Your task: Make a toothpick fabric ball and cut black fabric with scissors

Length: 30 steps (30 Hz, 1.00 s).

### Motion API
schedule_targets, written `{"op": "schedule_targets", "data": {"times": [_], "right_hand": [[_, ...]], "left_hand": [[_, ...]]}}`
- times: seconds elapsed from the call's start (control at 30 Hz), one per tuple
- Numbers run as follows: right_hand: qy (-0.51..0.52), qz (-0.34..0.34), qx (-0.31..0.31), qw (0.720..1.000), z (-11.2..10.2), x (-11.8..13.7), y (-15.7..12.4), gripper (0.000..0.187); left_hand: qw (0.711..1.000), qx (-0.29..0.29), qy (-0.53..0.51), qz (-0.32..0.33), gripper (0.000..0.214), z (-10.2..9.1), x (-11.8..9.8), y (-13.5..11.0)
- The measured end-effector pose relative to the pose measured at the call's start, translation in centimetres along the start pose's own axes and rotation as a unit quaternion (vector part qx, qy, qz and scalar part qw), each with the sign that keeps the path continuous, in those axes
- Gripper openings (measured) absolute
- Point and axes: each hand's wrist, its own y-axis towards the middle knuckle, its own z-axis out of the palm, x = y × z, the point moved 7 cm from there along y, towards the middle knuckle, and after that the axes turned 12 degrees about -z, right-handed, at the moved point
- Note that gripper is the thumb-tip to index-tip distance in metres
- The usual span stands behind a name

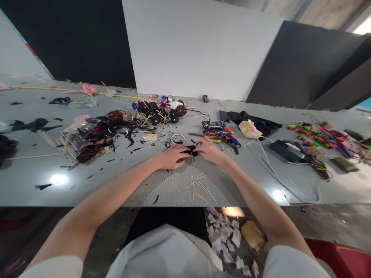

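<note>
Both hands meet over the grey table around a small black bundle (191, 150), which looks like dark fabric with a thin wooden stick in it. My left hand (173, 156) grips its left side with bent fingers. From the right, my right hand (211, 150) pinches the same bundle, thumb and fingertips close together. Fingers cover much of the bundle, so its exact shape is hidden. Several loose wooden sticks (199, 187) lie on the table just below the hands. A white ring (177, 139) rests right behind my left hand.
Behind my right hand lie tools with blue and orange handles (227, 135). A pile of dark balls stuck with sticks (162, 112) sits at the back. Dark fabric and stick bundles (89, 141) spread leftward. On the right are a white cable (269, 168), a black box (286, 150) and colourful trimmings (315, 135).
</note>
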Motion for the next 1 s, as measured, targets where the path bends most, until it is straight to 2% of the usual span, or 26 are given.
{"op": "schedule_targets", "data": {"times": [0.57, 1.0], "right_hand": [[0.002, 0.014, 0.008, 1.0, -0.3, 0.2, 0.0, 0.027], [-0.021, 0.012, -0.013, 1.0, -1.2, 0.0, -0.3, 0.026]], "left_hand": [[1.0, 0.004, -0.001, -0.003, 0.045, 0.1, 0.1, 0.0], [1.0, 0.015, -0.006, -0.003, 0.045, -0.1, -0.1, 0.1]]}}
